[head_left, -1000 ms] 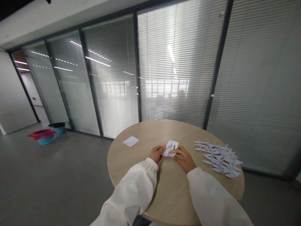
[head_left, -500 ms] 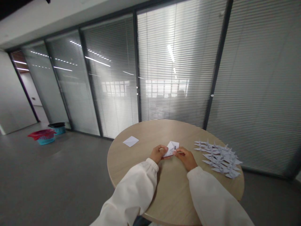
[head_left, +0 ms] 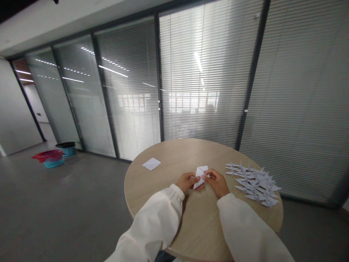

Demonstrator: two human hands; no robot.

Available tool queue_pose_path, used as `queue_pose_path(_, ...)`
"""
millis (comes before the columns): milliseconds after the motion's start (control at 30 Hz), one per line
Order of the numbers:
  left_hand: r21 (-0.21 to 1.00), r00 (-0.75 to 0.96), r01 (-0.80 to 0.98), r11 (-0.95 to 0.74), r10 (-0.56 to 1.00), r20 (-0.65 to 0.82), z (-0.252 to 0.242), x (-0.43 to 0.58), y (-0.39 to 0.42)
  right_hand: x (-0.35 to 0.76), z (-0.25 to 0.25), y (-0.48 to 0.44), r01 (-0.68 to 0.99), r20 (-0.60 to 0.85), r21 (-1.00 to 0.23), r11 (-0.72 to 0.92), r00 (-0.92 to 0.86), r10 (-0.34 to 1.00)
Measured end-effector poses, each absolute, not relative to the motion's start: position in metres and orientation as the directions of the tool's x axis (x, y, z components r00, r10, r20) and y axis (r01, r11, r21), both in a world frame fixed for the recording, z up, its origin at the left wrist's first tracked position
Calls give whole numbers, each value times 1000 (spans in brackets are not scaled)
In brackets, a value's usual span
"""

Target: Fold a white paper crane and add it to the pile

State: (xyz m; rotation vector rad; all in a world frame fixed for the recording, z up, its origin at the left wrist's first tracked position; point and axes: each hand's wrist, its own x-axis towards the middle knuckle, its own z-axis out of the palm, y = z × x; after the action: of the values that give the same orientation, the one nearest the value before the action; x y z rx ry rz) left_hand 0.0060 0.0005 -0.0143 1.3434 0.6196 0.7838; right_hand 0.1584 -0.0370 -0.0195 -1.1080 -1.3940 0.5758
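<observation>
A small folded white paper (head_left: 201,172) sits between both my hands near the middle of the round wooden table (head_left: 169,153). My left hand (head_left: 187,181) pinches its lower left edge with closed fingers. My right hand (head_left: 219,182) grips its right side, fingers curled round it. The paper stands slightly raised, pointed at the bottom. Both arms wear white sleeves.
A pile of several folded white paper cranes (head_left: 253,182) lies on the table to the right. One flat white sheet (head_left: 152,163) lies at the table's left. Glass walls with blinds stand behind. Blue bins with a red bag (head_left: 53,157) sit on the floor far left.
The paper has been folded narrower, from a wider flat shape into a pointed one. Both hands have drawn closer together around it.
</observation>
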Motion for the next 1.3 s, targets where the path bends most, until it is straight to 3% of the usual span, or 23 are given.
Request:
queue_pose_path(233,997,641,-80,-5,765,56,-12,5,-4,159,-24,-34,284,485,-854,436,131,865)
queue_pose_path(667,998,667,-61,-33,742,65,-15,4,-5,154,-19,-39,117,445,-893,435,76,892)
queue_pose_path(1033,999,701,-30,22,713,6,-13,6,-10,156,-18,-40,203,466,-877,437,127,876)
queue_pose_path(1300,996,559,-83,-22,827,65,-8,4,-5,160,-21,-34,193,465,-882,430,212,860)
